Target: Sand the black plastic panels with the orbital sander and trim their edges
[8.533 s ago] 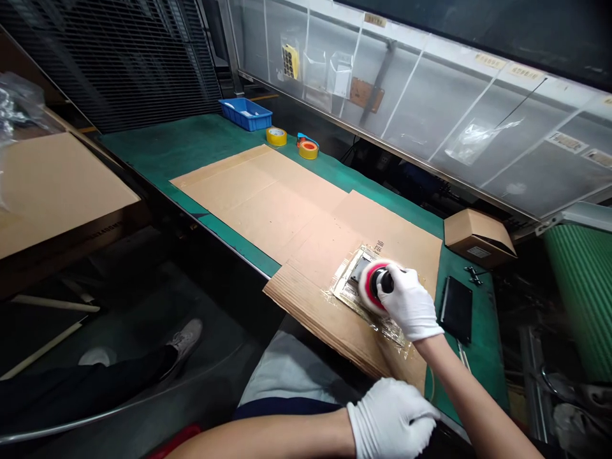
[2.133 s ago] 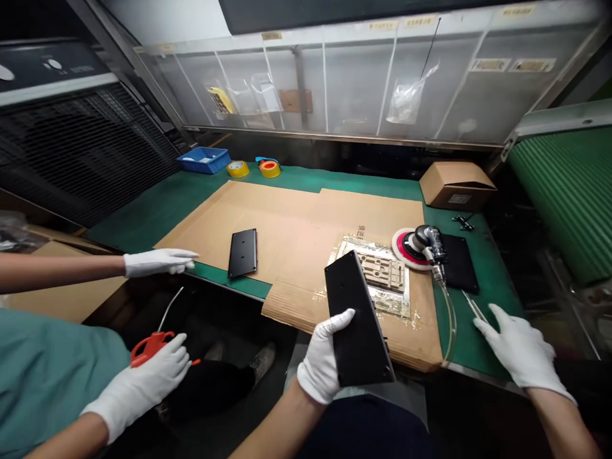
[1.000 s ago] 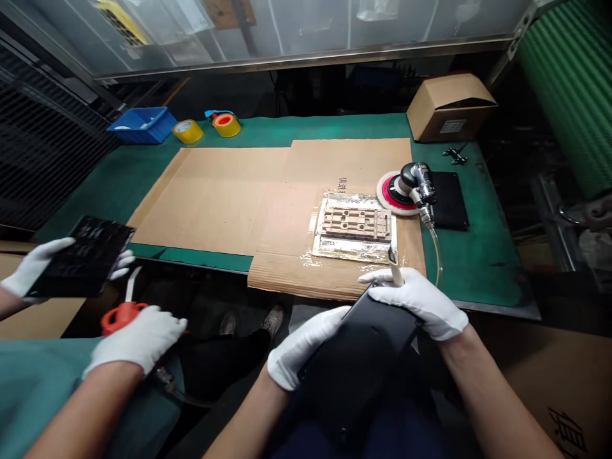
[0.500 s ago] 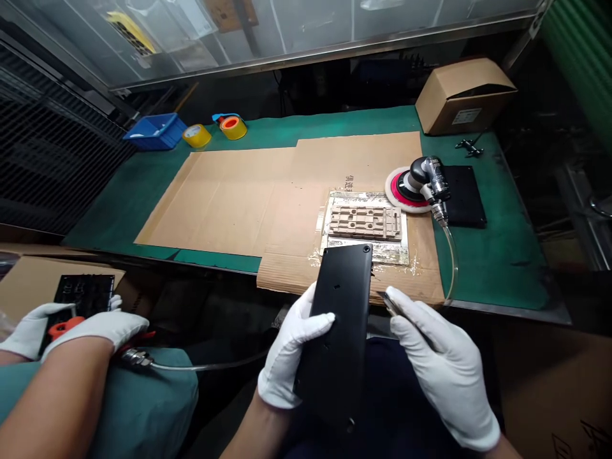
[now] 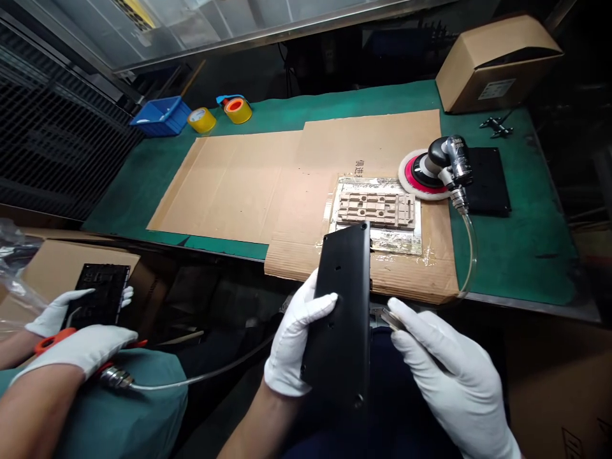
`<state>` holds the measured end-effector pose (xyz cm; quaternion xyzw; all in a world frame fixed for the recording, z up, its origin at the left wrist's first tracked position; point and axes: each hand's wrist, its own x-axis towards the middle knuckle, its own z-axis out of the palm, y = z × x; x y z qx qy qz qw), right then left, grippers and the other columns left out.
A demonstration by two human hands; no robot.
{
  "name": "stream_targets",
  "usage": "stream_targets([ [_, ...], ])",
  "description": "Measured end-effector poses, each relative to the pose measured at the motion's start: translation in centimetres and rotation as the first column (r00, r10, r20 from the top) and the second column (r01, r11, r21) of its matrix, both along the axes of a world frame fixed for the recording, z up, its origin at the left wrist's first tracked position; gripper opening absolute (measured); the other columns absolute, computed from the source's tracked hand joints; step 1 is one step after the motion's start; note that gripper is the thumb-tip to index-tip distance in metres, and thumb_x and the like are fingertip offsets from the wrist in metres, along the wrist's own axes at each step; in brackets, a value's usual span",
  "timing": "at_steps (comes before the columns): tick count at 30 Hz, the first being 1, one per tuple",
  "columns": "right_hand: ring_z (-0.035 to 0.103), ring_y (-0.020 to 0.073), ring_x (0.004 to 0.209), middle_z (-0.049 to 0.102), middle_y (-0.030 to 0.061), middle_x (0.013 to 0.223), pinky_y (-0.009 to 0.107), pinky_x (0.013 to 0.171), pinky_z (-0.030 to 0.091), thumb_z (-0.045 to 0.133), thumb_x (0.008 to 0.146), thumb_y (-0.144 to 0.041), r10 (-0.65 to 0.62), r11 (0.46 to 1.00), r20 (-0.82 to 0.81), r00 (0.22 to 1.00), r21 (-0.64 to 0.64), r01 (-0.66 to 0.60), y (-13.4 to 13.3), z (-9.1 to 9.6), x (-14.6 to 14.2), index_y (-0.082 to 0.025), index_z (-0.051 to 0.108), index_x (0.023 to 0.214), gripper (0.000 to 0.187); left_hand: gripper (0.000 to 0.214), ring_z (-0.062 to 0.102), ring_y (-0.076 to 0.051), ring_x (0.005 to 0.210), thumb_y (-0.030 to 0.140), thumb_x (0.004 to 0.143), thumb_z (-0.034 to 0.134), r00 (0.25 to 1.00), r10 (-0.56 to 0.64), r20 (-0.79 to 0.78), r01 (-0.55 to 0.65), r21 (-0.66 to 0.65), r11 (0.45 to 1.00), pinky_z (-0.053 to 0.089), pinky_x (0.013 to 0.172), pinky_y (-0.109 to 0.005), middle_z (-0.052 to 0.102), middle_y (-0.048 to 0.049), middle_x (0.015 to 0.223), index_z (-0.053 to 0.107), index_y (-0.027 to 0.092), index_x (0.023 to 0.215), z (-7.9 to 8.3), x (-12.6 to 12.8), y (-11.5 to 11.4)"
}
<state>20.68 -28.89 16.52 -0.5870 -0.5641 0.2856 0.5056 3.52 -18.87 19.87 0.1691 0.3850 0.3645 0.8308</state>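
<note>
In its white glove, my left hand [image 5: 297,335] grips a flat black panel [image 5: 342,306] by its left side, thumb on the face. The panel is tilted upright before my lap, with small holes in its face and at its corners. To the right of its edge, my gloved right hand [image 5: 449,363] is closed on a slim metal tool [image 5: 392,320]. Only the tool's front end shows; the fingers cover the rest, and its exact kind is unclear. A small gap separates the tool from the panel.
A slotted tan block [image 5: 375,210] sits on cardboard [image 5: 239,185] over the green bench [image 5: 521,255]. An air polisher [image 5: 433,169] rests near another black panel [image 5: 488,182]. Tape rolls [image 5: 201,120], a blue bin [image 5: 161,116] and a carton [image 5: 495,64] stand behind. At left, a co-worker's gloved hands [image 5: 79,350] hold a black part.
The view has shifted, so the bench sits higher and further right. My right hand and its tool are slightly lower, and the panel is turned more edge-on. The co-worker's black part has moved right.
</note>
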Motion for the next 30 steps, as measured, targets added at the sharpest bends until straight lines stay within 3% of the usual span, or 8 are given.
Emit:
stream_targets([
  [8,0.07,0.0167,0.088,0.072,0.0063,0.101,0.027,0.081,0.059,0.064,0.094,-0.008,-0.013,0.999,-0.02,1.0,-0.032,0.012,0.31,-0.2,-0.06,-0.025,0.065,0.139,0.048,0.056,0.075,-0.019,0.091,0.012,0.085,0.069,0.999,-0.004,-0.051,0.005,0.004,1.0,0.059,0.081,-0.022,0.076,-0.0074,0.111,0.06,0.018,0.14,0.1,-0.03,-0.01],
  [14,0.067,0.0139,0.08,0.069,0.0035,0.091,0.024,0.072,0.056,0.064,0.094,-0.006,0.008,1.0,-0.025,1.0,-0.018,-0.008,0.25,-0.29,0.01,-0.025,0.064,0.14,0.05,0.056,0.074,-0.025,0.103,0.014,0.084,0.071,0.998,-0.022,-0.064,0.023,0.006,1.0,0.06,0.082,-0.025,0.073,-0.0097,0.12,0.06,0.018,0.139,0.12,-0.01,-0.09],
  [30,0.066,0.0148,0.077,0.07,0.0036,0.09,0.025,0.068,0.055,0.064,0.092,-0.004,0.085,0.996,-0.015,0.996,-0.009,-0.086,-0.28,-0.25,0.47,-0.026,0.062,0.143,0.056,0.052,0.075,-0.021,0.092,0.016,0.082,0.073,0.997,-0.042,-0.067,0.041,-0.008,0.999,0.06,0.076,-0.023,0.074,-0.0095,0.115,0.063,0.017,0.133,-0.04,-0.2,0.01],
])
